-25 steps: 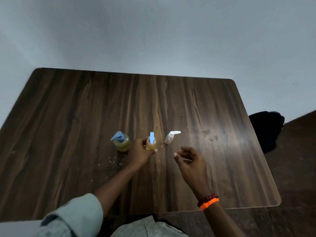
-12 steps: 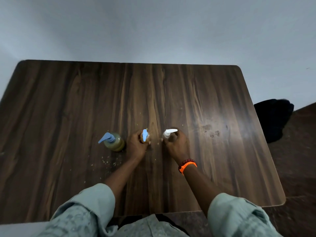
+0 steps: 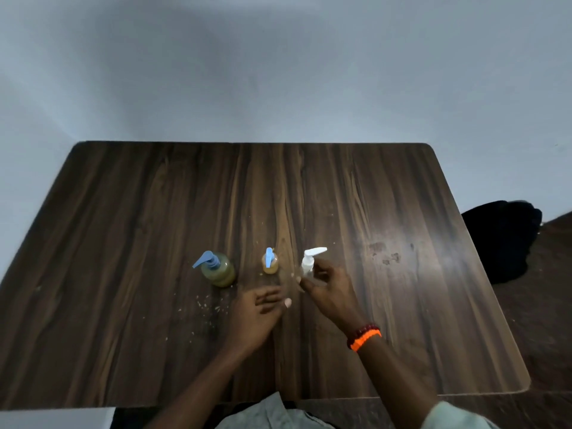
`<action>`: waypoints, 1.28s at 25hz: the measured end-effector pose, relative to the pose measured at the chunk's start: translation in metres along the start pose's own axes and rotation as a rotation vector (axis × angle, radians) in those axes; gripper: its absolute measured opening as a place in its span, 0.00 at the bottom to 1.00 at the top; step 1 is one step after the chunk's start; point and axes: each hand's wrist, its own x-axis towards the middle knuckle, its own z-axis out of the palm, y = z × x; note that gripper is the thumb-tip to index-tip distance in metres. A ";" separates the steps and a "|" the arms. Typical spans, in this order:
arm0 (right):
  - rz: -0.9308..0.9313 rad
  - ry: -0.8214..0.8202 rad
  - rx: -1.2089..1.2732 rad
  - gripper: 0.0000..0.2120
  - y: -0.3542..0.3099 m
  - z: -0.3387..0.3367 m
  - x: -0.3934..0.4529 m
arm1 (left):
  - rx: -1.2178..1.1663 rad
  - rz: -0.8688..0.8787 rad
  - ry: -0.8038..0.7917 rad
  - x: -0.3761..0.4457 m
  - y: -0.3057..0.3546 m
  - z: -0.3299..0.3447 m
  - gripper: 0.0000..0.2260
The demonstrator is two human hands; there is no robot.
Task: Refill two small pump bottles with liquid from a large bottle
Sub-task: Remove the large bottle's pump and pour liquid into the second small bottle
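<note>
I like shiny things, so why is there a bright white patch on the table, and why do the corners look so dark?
In the head view, a light overhead bounces off the glossy table as glare right of the white pump bottle; the picture dims toward its corners, the wall shows a soft shadow, and the wide lens bends the table's edges.

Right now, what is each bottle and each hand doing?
Large bottle: upright, blue pump on, greenish liquid inside, untouched.
Small amber bottle: upright, blue pump on, untouched.
Small white-pump bottle: upright, pump on, right-hand fingers at it.
Left hand: open, low over the table, holding nothing.
Right hand: fingers curled beside the bottle; grip unclear.
</note>
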 end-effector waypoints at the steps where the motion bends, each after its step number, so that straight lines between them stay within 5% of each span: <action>1: 0.009 -0.057 0.074 0.12 -0.010 -0.003 -0.014 | -0.050 0.075 0.051 -0.009 0.011 -0.004 0.16; 5: 0.041 -0.245 0.329 0.11 -0.039 -0.010 -0.050 | -0.204 0.277 -0.029 -0.021 0.065 -0.021 0.12; 12: -0.020 -0.620 0.556 0.11 -0.070 -0.031 -0.078 | -0.215 0.331 -0.303 -0.045 0.081 -0.033 0.12; 14: -0.013 -0.598 0.516 0.13 -0.073 -0.033 -0.082 | -0.243 0.358 -0.276 -0.047 0.081 -0.033 0.11; 19: -0.242 -0.097 -0.051 0.12 -0.083 -0.014 -0.093 | -0.274 0.399 0.084 -0.052 0.080 -0.014 0.06; 22: -0.291 -0.111 -0.058 0.12 -0.084 -0.006 -0.097 | -0.229 0.386 0.339 -0.054 0.080 0.000 0.16; 24: -0.228 -0.177 0.118 0.13 -0.084 -0.008 -0.097 | -0.277 0.323 0.217 -0.053 0.084 -0.002 0.14; 26: -0.107 -0.270 0.374 0.14 -0.084 -0.019 -0.094 | -0.410 0.276 -0.078 -0.051 0.080 -0.013 0.08; 28: -0.044 -0.377 0.473 0.14 -0.082 -0.029 -0.091 | -0.532 0.259 -0.296 -0.053 0.079 -0.026 0.12; 32: -0.072 -0.379 0.435 0.13 -0.082 -0.033 -0.089 | -0.541 0.280 -0.151 -0.055 0.084 -0.023 0.08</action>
